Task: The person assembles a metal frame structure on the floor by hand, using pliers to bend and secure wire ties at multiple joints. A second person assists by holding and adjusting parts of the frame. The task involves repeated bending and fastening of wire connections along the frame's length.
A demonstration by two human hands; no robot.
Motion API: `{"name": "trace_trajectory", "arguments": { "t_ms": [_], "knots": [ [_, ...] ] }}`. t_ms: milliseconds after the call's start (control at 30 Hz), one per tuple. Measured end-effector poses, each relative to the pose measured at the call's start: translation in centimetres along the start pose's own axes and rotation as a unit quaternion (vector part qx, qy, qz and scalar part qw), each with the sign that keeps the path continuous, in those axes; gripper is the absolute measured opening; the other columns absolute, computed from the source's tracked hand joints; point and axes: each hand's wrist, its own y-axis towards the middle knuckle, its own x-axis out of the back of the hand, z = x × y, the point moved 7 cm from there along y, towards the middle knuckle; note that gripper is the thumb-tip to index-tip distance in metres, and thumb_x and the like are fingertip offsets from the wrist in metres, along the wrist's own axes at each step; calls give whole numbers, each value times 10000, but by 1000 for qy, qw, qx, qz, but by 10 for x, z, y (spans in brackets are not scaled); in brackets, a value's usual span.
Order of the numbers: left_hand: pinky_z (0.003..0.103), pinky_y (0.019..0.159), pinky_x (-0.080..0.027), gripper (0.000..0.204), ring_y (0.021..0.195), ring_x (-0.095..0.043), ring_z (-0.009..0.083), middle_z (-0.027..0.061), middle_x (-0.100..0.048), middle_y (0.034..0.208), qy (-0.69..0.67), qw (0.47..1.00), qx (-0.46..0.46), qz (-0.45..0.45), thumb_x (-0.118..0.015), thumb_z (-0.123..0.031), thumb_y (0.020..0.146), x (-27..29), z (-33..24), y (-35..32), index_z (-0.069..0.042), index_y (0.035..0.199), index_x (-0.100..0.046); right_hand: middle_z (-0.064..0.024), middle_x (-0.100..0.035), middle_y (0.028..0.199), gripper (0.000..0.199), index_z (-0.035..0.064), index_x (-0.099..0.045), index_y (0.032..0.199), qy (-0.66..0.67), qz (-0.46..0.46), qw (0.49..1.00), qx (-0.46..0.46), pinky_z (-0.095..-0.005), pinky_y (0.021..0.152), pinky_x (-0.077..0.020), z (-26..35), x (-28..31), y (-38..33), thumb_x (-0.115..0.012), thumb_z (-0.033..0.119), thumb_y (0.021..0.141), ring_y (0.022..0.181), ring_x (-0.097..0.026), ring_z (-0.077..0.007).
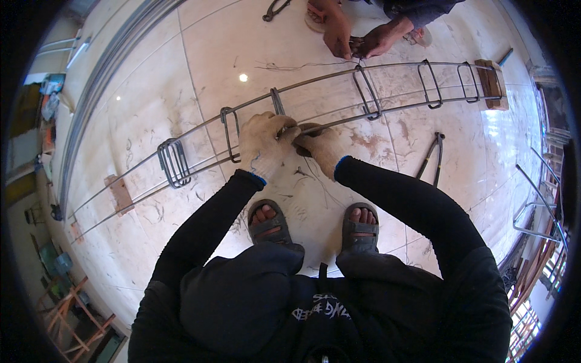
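A long, narrow rebar cage (327, 115) runs across the floor before me, its bars joined by rectangular steel stirrups (430, 86). My left hand (265, 144), in a pale work glove, is closed at the near bar, just beside a stirrup (277, 101). Touching it, my right hand (325, 148), also gloved, curls its fingers at the same bar. What they pinch is mostly hidden between them. Another stirrup (231, 130) stands just left of my left hand. Farther left, several stirrups (173, 162) are bunched together on the bars.
Across the cage a co-worker's hands (363, 45) work at the far bar. Wooden blocks (493, 85) prop the cage's ends. Pincers (431, 158) lie right of my arm, another pair (275, 9) at the far side. Long bars (100, 91) line the left; thin wires (296, 65) litter the tiles.
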Motion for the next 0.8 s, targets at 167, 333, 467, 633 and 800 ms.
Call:
{"name": "trace_trajectory", "arguments": {
  "t_ms": [167, 333, 467, 633, 800],
  "knots": [
    [482, 827, -538, 192, 905, -692, 346, 121, -734, 913, -52, 998, -2, -34, -826, -270, 944, -5, 2, 0, -89, 1008, -827, -67, -746, 975, 290, -54, -736, 1295, -43, -69, 995, -63, -298, 678, -578, -25, 11, -23, -725, 137, 1077, 768, -699, -145],
    [458, 850, -561, 184, 953, -716, 326, 130, -761, 957, -84, 996, 32, -27, -828, -235, 942, -2, 10, -5, -63, 1007, -819, -76, -750, 893, 331, -43, -752, 1297, -129, -58, 989, -40, -304, 634, -559, -13, 2, -46, -678, 213, 1101, 707, -677, -147],
    [431, 906, -595, 222, 1010, -745, 300, 126, -778, 1057, -132, 990, 57, 4, -831, -177, 932, -6, 7, -10, -62, 1120, -808, -151, -789, 909, 361, -48, -787, 1205, -233, -30, 972, -7, -389, 716, -596, 1, 4, -36, -640, 262, 1092, 759, -738, -241],
    [423, 981, -613, 412, 1089, -757, 303, 123, -772, 1215, -115, 993, 8, 2, -876, -127, 875, -11, 14, -18, -82, 1272, -775, -200, -798, 907, 390, -45, -802, 1150, -238, -46, 970, 11, -441, 766, -607, 7, 0, -47, -615, 291, 1083, 787, -770, -317],
    [436, 1018, -600, 476, 1160, -746, 310, 126, -768, 1229, -142, 989, -40, 8, -895, -106, 837, -18, 21, -21, -92, 1296, -772, -199, -785, 858, 410, -46, -806, 1143, -297, -21, 954, 31, -454, 742, -601, 21, -5, -45, -613, 311, 1084, 795, -780, -310]
  ]
}}
